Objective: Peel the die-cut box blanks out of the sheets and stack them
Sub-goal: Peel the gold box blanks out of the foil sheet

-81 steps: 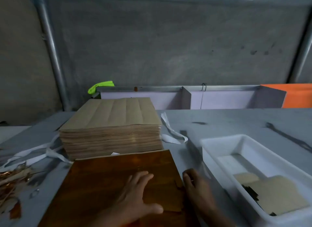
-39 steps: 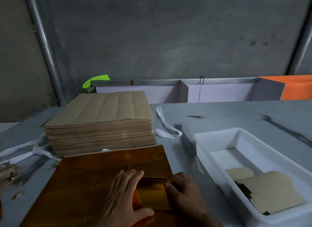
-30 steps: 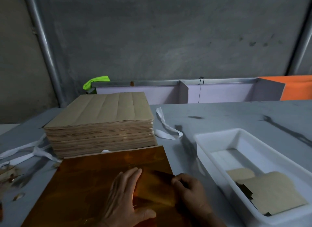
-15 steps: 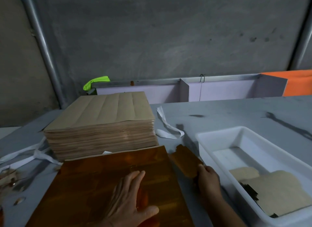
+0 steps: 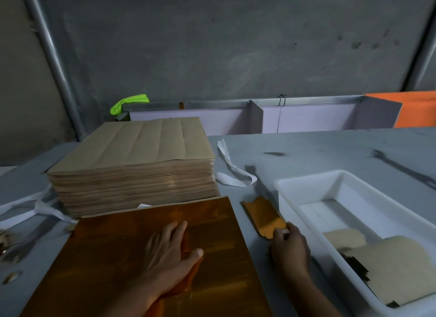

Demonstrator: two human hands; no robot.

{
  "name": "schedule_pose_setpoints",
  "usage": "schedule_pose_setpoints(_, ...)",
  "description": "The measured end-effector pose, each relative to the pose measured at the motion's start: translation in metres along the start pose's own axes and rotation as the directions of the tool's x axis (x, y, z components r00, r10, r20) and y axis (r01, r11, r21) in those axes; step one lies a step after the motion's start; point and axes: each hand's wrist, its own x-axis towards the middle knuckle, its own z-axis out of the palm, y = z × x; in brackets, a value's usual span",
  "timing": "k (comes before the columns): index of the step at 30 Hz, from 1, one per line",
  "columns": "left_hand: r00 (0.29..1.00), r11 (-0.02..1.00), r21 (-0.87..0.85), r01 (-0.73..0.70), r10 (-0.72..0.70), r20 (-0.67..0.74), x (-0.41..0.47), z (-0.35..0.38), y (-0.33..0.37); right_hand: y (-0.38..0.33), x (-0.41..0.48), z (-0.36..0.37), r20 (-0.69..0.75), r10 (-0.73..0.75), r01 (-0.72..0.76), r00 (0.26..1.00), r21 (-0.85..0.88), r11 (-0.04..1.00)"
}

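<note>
A shiny copper-coloured die-cut sheet (image 5: 113, 264) lies flat on the grey table in front of me. My left hand (image 5: 172, 250) presses on its middle with fingers spread flat. To the right of the sheet a small copper blank (image 5: 263, 216) rests low over the table, and my right hand (image 5: 287, 246) pinches its near edge. A tall stack of brown sheets (image 5: 134, 165), plain side up, stands behind the copper sheet.
A white plastic tray (image 5: 304, 182) at the right holds several blanks (image 5: 389, 269), brown side up. White paper strips (image 5: 231, 172) lie beside the stack and at the left. Foil scraps (image 5: 9, 276) litter the left edge. Partitioned bins (image 5: 254, 118) line the far wall.
My right hand peeled a blank out of the copper sheet, carried it right and brought it down onto the table beside the tray. My left hand stayed pressed on the sheet.
</note>
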Motion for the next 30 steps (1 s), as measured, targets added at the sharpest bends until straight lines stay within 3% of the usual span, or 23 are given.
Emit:
schedule_pose_setpoints(4,0.998,1.0,0.021,-0.019,0.021,-0.055,0.001,0.005,-0.004,-0.006,-0.014,-0.001,0.032,-0.093,0.093,0.995,0.006,0.996)
schedule_pose_setpoints(9,0.995,0.998,0.054,-0.022,0.027,-0.099,0.004,0.01,-0.007,-0.013,-0.019,0.009,0.22,-0.229,0.257,0.948,-0.11,0.96)
schedule_pose_setpoints(14,0.989,0.999,0.036,-0.033,0.038,-0.145,0.005,0.016,-0.011,-0.019,-0.019,0.026,0.333,-0.244,0.307,0.911,-0.152,0.94)
schedule_pose_setpoints(23,0.963,0.993,-0.027,-0.114,0.104,-0.249,0.002,0.015,-0.009,-0.015,-0.018,0.026,0.264,-0.218,0.236,0.94,-0.038,0.971)
schedule_pose_setpoints(30,0.943,0.981,-0.059,-0.183,0.159,-0.291,-0.002,0.013,-0.007,-0.014,-0.021,0.025,0.271,-0.251,0.268,0.929,-0.024,0.963)
